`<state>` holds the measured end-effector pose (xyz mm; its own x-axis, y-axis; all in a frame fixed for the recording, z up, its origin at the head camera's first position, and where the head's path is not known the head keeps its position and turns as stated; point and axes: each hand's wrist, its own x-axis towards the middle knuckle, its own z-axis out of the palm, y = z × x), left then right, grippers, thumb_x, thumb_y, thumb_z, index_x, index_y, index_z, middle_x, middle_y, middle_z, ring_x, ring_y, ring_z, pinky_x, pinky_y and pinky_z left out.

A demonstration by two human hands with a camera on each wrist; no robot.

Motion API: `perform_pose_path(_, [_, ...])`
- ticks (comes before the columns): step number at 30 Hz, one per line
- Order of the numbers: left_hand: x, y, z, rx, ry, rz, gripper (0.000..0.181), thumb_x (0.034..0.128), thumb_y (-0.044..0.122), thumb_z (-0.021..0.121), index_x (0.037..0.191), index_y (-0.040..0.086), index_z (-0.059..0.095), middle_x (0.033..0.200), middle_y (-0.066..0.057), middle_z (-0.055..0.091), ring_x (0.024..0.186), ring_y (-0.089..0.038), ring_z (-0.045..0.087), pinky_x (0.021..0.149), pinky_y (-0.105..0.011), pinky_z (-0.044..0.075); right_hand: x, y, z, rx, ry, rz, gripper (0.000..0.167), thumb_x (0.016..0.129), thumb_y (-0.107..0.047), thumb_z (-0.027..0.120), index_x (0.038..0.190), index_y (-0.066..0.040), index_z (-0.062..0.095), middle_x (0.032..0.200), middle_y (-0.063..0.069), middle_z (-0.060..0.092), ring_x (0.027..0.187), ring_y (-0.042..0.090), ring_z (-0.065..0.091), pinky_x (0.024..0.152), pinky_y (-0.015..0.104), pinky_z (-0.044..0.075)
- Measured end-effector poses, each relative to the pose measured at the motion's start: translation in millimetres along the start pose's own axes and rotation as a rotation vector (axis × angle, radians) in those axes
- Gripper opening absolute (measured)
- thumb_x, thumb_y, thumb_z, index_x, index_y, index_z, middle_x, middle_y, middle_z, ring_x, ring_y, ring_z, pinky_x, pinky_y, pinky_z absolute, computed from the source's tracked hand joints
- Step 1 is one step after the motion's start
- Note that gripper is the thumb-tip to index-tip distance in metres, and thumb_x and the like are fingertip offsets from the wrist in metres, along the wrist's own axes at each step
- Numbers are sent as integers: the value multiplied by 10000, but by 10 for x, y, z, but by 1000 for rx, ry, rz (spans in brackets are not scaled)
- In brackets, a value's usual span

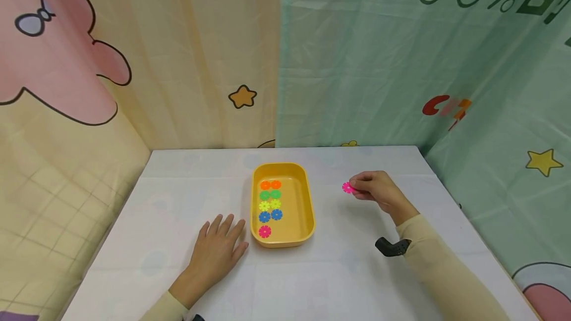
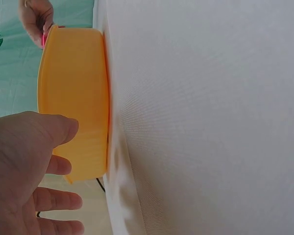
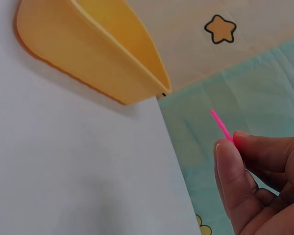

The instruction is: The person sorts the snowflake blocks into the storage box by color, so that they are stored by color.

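Note:
My right hand (image 1: 379, 193) pinches a pink notched disc (image 1: 348, 187) between thumb and fingertips, held above the table to the right of a yellow tray (image 1: 305, 202). Seen edge-on, the thin pink disc (image 3: 220, 124) sticks out past the fingertips in the right wrist view. Inside the tray, along its left side, similar discs lie in pairs: orange (image 1: 270, 185), green (image 1: 270, 194), yellow (image 1: 269, 205) and blue (image 1: 270, 216). Below them is a single pink disc (image 1: 265, 232). My left hand (image 1: 218, 249) lies with fingers spread beside the tray's left wall.
A white cloth (image 1: 178, 202) covers the table. Printed curtains (image 1: 348, 73) hang behind it and at both sides. A black strap piece (image 1: 392, 247) juts from the right wrist, over the table.

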<state>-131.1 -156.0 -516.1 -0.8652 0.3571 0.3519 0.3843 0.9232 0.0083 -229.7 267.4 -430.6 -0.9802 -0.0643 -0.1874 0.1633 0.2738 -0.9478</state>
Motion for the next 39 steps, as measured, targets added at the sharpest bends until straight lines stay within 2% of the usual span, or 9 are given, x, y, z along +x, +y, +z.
perform_pose_path(15, [2, 21, 7, -19, -19, -25, 531, 914, 448, 731, 1345, 147, 664, 1381, -181, 627, 1309, -453, 532, 1047, -663, 396, 130, -247, 438, -64, -44, 6, 265, 988, -141, 692, 1166, 55, 681, 951, 102, 728, 760, 154, 711, 760, 289, 601])
perform_pose_path(22, [9, 27, 3, -12, -28, -30, 544, 912, 455, 733, 1353, 145, 660, 1386, -179, 624, 1314, -453, 526, 1047, -665, 396, 174, -283, 660, -82, -61, 18, 200, 989, -115, 686, 1122, 33, 704, 943, 115, 724, 758, 187, 708, 752, 298, 604])
perform_pose_path(29, [20, 29, 4, -16, -29, -31, 553, 914, 453, 732, 1368, 148, 650, 1391, -177, 622, 1318, -451, 524, 1055, -663, 391, 210, -308, 893, -98, -112, 1, 170, 979, -77, 688, 1095, 45, 713, 959, 134, 729, 733, 176, 690, 737, 299, 607])
perform_pose_path(39, [14, 29, -8, -24, -20, -30, 550, 911, 447, 737, 1361, 142, 655, 1390, -181, 622, 1314, -454, 528, 1051, -663, 394, 224, -328, 1237, -177, -150, 9, 75, 950, -31, 707, 1008, 11, 732, 856, 111, 688, 666, 176, 649, 695, 284, 603])
